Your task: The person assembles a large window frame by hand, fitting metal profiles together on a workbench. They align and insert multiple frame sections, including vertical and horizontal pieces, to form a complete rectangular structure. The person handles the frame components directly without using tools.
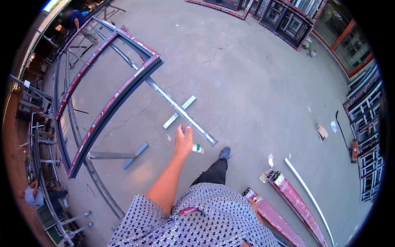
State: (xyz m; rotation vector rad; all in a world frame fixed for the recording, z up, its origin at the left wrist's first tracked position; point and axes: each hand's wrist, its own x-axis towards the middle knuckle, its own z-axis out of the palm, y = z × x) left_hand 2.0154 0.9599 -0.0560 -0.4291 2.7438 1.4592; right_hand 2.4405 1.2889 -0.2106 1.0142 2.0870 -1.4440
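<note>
My left hand [183, 140] reaches out in front of me with nothing in it, thumb and fingers apart. Just beyond it, a long grey metal bar [181, 111] of a stand lies over a short crosspiece [170, 120]; the hand looks apart from both. Further left, a large frame [105, 111] of dark profiles with red-and-white protective film rests on the stands. Of my right hand [252, 203] only a small part shows beside my shirt, close to the end of a red-wrapped profile bundle [275, 218]; its fingers are mostly hidden.
A second wrapped bundle [296, 206] and a white pole [308, 193] lie at lower right. Stacked frames stand at the back [288, 22] and right [366, 136]. Two people are at the left, one far [78, 20], one nearer [35, 196]. Scraps [321, 131] litter the concrete.
</note>
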